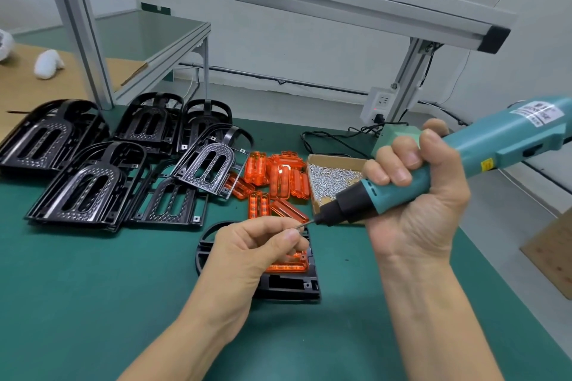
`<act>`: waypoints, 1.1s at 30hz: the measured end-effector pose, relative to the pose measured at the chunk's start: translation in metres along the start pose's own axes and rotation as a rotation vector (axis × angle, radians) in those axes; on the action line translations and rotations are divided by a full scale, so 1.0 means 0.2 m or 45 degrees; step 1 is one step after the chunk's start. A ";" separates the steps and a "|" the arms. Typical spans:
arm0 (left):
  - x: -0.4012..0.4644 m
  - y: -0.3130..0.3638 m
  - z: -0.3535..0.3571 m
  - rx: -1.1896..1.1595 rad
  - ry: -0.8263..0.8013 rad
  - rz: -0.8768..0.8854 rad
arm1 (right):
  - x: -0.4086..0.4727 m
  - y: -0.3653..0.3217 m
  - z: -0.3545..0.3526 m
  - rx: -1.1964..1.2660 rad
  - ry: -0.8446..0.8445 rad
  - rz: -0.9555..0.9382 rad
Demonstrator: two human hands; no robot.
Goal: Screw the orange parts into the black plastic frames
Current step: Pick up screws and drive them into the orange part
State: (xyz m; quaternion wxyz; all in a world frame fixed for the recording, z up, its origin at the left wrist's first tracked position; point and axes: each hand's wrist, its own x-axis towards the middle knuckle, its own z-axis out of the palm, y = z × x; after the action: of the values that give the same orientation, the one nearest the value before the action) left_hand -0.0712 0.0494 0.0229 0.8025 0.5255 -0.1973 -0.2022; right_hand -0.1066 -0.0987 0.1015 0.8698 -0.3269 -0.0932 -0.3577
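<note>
Teal electric screwdriver gripped in right hand, raised, bit level. Left hand pinches small screw at bit tip. Seat screw squarely before lowering. Translucent orange part sits in black plastic frame beneath left hand.

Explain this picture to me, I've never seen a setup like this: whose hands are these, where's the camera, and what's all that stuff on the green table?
There is no machine here, only a person at a workbench, filmed by a camera worn on their head, looking down at their own hands. The right hand holds a teal electric screwdriver in a full grip. The left hand pinches something small at the screwdriver's tip, probably a screw, though it is too small to tell. Under that hand, on the green table, lies a black frame with an orange part in it. Behind are more black frames, loose orange parts and a cardboard box of screws.
</note>
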 end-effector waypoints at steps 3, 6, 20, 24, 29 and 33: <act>0.00 0.00 -0.01 -0.027 -0.005 -0.010 | 0.00 -0.01 0.00 -0.008 -0.004 -0.001; 0.00 0.00 -0.01 -0.023 -0.012 -0.008 | 0.00 -0.01 0.00 -0.022 -0.004 0.003; 0.00 0.00 0.00 0.267 0.020 0.167 | -0.01 0.01 -0.02 -0.070 -0.055 -0.022; 0.02 -0.02 -0.03 0.372 0.036 0.176 | -0.02 0.01 -0.07 -0.203 -0.083 0.012; 0.04 -0.05 -0.04 0.377 0.026 0.158 | 0.00 -0.02 -0.14 -0.198 -0.044 0.204; 0.06 -0.06 -0.04 0.462 0.012 0.129 | 0.00 0.00 -0.17 -0.100 0.070 0.147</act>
State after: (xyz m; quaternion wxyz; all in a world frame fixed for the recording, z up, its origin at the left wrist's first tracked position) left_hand -0.0585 0.0445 0.0104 0.7047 0.6519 -0.2529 -0.1201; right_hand -0.1089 -0.1204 0.0744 0.8776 -0.3557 -0.0362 -0.3194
